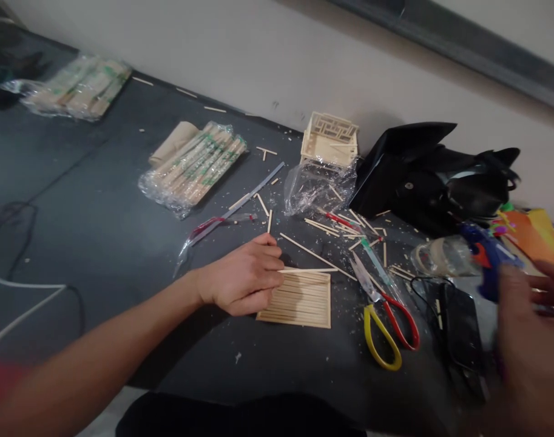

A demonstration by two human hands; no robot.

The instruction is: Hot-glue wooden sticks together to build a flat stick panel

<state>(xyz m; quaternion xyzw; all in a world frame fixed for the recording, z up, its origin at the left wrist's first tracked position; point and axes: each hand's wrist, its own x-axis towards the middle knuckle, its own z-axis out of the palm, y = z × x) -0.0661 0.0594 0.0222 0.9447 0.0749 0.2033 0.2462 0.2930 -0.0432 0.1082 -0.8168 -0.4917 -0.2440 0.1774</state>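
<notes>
Dark table (99, 243), craft work with wooden sticks.
Left hand (243, 282), fingers curled, presses the left edge of a flat stick panel (299, 300) near the table's front edge. Right hand (531, 340), blurred and cut off at the frame, grips a blue glue gun (488, 258); its grip is hard to make out. Red-and-yellow scissors (386, 321) lie open just beside the panel.

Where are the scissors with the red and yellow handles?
The scissors lie on the dark table, right of centre in the head view, just right of the flat stick panel and left of a black phone.
</notes>
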